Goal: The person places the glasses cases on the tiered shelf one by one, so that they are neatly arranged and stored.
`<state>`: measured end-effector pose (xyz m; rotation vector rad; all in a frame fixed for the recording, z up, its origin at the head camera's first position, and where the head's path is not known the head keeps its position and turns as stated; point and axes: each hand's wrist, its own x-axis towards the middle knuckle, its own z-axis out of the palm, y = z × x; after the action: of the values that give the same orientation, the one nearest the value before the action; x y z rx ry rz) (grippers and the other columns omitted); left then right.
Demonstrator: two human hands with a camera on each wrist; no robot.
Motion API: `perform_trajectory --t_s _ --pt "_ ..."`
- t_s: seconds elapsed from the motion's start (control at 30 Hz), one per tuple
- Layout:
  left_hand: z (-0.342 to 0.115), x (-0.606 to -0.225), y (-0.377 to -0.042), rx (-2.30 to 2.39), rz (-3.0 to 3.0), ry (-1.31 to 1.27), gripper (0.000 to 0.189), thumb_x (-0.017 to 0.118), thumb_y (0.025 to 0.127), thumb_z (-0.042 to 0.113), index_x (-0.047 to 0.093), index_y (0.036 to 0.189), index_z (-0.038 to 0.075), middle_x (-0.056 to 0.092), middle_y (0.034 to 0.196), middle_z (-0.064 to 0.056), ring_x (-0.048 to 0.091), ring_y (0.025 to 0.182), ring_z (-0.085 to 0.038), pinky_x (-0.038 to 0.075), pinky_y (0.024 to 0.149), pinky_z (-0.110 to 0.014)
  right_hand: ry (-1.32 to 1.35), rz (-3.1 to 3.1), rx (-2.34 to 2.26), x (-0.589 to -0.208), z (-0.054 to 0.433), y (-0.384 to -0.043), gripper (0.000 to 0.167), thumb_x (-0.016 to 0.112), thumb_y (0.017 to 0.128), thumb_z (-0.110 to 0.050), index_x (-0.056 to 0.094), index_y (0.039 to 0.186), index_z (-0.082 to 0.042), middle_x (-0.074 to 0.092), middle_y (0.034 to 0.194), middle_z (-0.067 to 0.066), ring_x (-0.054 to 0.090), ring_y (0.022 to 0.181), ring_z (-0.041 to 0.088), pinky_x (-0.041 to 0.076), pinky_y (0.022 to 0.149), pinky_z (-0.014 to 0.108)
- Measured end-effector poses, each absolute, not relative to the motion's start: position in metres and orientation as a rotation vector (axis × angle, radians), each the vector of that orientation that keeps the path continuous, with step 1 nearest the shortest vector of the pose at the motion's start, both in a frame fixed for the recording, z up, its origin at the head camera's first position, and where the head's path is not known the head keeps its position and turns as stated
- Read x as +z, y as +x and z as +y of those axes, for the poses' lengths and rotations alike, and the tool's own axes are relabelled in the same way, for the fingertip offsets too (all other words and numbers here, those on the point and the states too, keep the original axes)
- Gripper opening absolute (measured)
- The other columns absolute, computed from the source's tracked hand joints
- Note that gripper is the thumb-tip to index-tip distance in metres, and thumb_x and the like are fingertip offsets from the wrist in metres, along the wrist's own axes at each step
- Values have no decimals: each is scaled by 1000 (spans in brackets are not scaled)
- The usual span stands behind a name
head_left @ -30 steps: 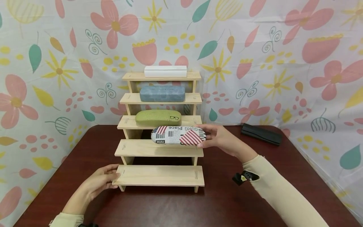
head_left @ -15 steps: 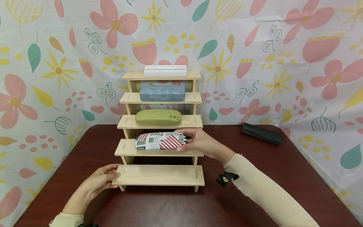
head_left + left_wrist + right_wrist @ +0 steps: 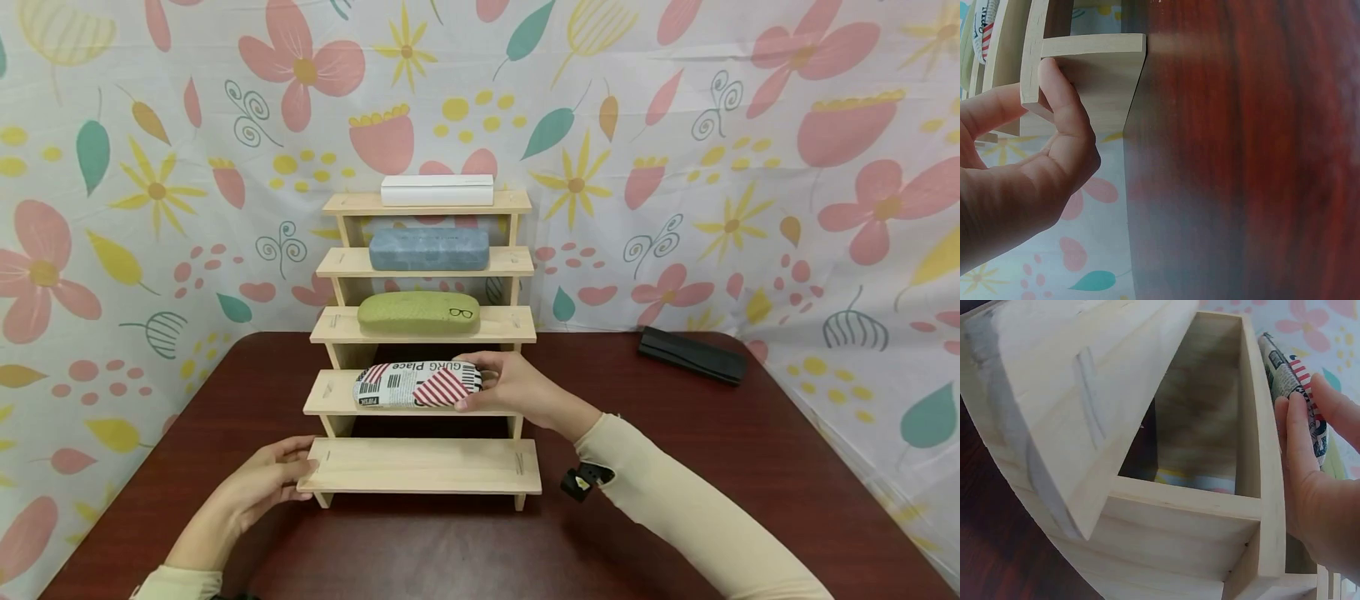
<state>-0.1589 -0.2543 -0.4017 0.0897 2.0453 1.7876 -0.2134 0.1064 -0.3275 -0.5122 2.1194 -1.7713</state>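
Observation:
My right hand point(image 3: 517, 390) grips the right end of a glasses case point(image 3: 412, 385) with newspaper print and red stripes. The case lies lengthwise on the second step from the bottom of a pale wooden stepped display rack point(image 3: 420, 467). In the right wrist view, my fingers and thumb lie on both sides of the printed case point(image 3: 1297, 387). My left hand point(image 3: 262, 483) pinches the left end of the rack's lowest step; the left wrist view shows one finger point(image 3: 1066, 100) hooked against that board's underside.
On the steps above sit a green glasses case point(image 3: 418, 312), a blue case point(image 3: 429, 249) and a white case point(image 3: 437, 190). A black case point(image 3: 692, 356) lies on the dark red table point(image 3: 675, 467) at the back right. Flower-patterned cloth point(image 3: 660, 108) hangs behind.
My right hand has brought the printed case left and down, from above the second-lowest step onto it. The left hand has stayed at the rack's lowest step.

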Motion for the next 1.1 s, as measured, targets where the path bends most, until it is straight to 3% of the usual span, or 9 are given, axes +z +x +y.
perform_trajectory --t_s 0.3,0.43,0.53,0.67,0.77,0.93,1.1 --pt "-254 -403 -159 1786 2047 83 66 51 96 4 11 143 -18 52 115 -18 59 87 -19 53 72 -32 -512 2236 -1643 -328 110 -214 72 79 77 -3 48 141 -9 56 125 15 64 99 21 55 77 34" --pt "-254 -402 -159 1788 2045 85 66 51 96 5 12 143 -18 51 114 -17 59 87 -19 53 71 -32 -524 2261 -1609 -328 112 -215 73 79 77 -3 47 142 -11 60 119 15 67 89 20 56 74 35" --pt "-254 -402 -159 1788 2048 84 66 51 96 5 11 143 -18 51 114 -17 58 87 -19 53 71 -32 -528 2279 -1585 -327 115 -215 73 80 77 -5 47 142 -12 65 105 14 67 82 20 56 72 35" --pt "-254 -402 -158 1785 2056 79 66 51 96 5 11 143 -18 50 116 -18 59 87 -19 53 71 -32 -547 2266 -1574 -327 122 -213 72 79 79 -7 46 143 -14 68 98 14 68 82 21 56 76 41" --pt "-253 -402 -158 1782 2060 76 66 51 96 5 11 143 -18 50 117 -19 59 87 -19 53 72 -32 -576 2255 -1571 -326 132 -211 70 77 81 -8 45 144 -13 66 110 16 69 85 22 55 79 43" --pt "-253 -401 -158 1781 2061 86 66 51 95 5 11 143 -18 51 115 -18 60 87 -18 53 73 -33 -641 2278 -1552 -323 156 -207 65 75 84 -14 47 143 -13 52 135 14 66 94 22 53 80 36" --pt "-254 -400 -159 1775 2060 83 66 51 96 5 12 143 -18 52 115 -17 60 87 -19 53 73 -33 -653 2300 -1577 -317 188 -203 62 74 86 -16 48 141 -12 50 137 17 61 106 27 52 85 35"
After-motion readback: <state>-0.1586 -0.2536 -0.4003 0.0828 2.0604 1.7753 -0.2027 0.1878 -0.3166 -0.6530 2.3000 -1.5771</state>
